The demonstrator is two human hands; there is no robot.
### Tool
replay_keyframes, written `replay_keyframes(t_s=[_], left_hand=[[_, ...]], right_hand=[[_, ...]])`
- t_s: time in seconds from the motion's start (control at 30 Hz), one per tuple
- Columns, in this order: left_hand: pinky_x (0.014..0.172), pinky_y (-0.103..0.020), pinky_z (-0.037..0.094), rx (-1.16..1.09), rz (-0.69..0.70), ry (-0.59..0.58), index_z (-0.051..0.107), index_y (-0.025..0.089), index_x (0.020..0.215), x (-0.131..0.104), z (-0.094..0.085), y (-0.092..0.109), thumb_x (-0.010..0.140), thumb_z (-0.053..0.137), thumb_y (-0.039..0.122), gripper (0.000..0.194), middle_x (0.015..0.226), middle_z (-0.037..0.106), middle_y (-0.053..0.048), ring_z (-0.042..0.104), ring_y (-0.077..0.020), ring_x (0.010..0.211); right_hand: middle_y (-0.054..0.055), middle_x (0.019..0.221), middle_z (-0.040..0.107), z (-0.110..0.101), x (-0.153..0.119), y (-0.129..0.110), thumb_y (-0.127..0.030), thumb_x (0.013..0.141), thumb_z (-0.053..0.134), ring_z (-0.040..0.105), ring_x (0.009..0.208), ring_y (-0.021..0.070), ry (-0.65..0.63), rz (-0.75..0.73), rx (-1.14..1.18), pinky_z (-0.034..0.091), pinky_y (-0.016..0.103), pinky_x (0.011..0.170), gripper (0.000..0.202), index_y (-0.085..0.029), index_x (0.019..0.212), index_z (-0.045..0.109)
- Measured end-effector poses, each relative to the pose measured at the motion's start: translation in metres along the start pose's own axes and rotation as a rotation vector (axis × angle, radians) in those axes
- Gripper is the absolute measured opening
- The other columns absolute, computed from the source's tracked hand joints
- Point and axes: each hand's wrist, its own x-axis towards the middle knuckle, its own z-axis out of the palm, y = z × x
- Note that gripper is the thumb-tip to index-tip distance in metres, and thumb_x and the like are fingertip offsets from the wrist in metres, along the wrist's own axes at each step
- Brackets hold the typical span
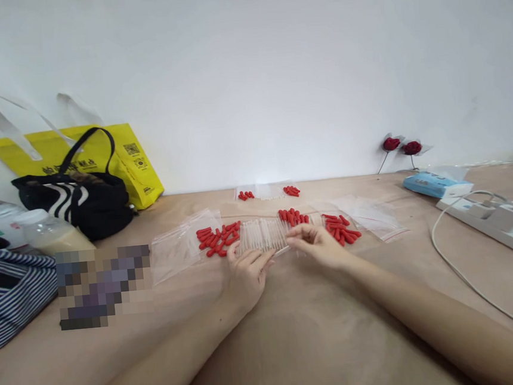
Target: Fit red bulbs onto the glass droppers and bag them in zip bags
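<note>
A slim clear tube (282,251), which looks like a dropper tube, spans the gap between my two hands. My left hand (249,272) has its fingers closed at the tube's left end. At its right end my right hand (318,244) pinches with thumb and fingertips. Just beyond lies a row of clear tubes (262,232) side by side. Red rubber bulbs lie in a left pile (218,239) and a right pile (341,229). Behind my right fingers, more red bulbs (293,216) appear fitted on tubes. The exact fingertip contact is small and partly hidden.
Clear zip bags lie left (176,247) and right (375,218); another bag with red bulbs (265,191) is by the wall. A yellow bag (140,149), black bag (105,206), bottle (56,234) and striped bag (14,297) stand left. A tissue pack (435,184) and power strip (511,227) with cable lie right.
</note>
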Motion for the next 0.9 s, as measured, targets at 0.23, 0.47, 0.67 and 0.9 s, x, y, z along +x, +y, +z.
replay_keyframes(t_s=[0.23, 0.47, 0.67, 0.9], left_hand=[[0.093, -0.043, 0.023, -0.047, 0.017, -0.048, 0.057, 0.019, 0.084, -0.002, 0.006, -0.002, 0.085, 0.035, 0.010, 0.023, 0.083, 0.067, -0.001, 0.061, -0.0140, 0.075], [0.096, -0.046, 0.022, 0.017, 0.070, -0.074, 0.055, 0.022, 0.103, -0.001, 0.002, -0.002, 0.080, 0.033, 0.004, 0.036, 0.082, 0.068, -0.002, 0.061, -0.0149, 0.072], [0.096, -0.045, 0.021, 0.012, 0.041, -0.103, 0.058, 0.022, 0.093, -0.002, 0.002, 0.000, 0.083, 0.038, 0.011, 0.025, 0.083, 0.067, 0.000, 0.060, -0.0147, 0.072], [0.097, -0.043, 0.020, -0.007, 0.022, -0.084, 0.057, 0.021, 0.083, -0.001, 0.000, 0.002, 0.086, 0.040, 0.018, 0.017, 0.078, 0.067, 0.002, 0.060, -0.0129, 0.071]], right_hand=[[0.014, 0.085, 0.065, -0.096, 0.028, 0.044, -0.027, 0.073, 0.050, 0.059, 0.083, 0.0255, 0.206, 0.472, -0.862, 0.043, 0.031, 0.065, 0.021, -0.014, 0.079, 0.065], [0.016, 0.089, 0.064, -0.095, 0.031, 0.059, -0.028, 0.074, 0.047, 0.060, 0.084, 0.0294, 0.196, 0.604, -0.973, 0.044, 0.035, 0.063, 0.025, -0.014, 0.082, 0.066], [0.021, 0.096, 0.062, -0.094, 0.032, 0.053, -0.025, 0.075, 0.047, 0.059, 0.089, 0.0305, 0.201, 0.597, -0.971, 0.044, 0.035, 0.065, 0.026, -0.010, 0.089, 0.064], [0.009, 0.081, 0.066, -0.075, 0.024, 0.023, -0.032, 0.083, 0.041, 0.061, 0.077, 0.0189, 0.125, 0.403, -0.792, 0.043, 0.025, 0.063, 0.027, -0.016, 0.086, 0.062]])
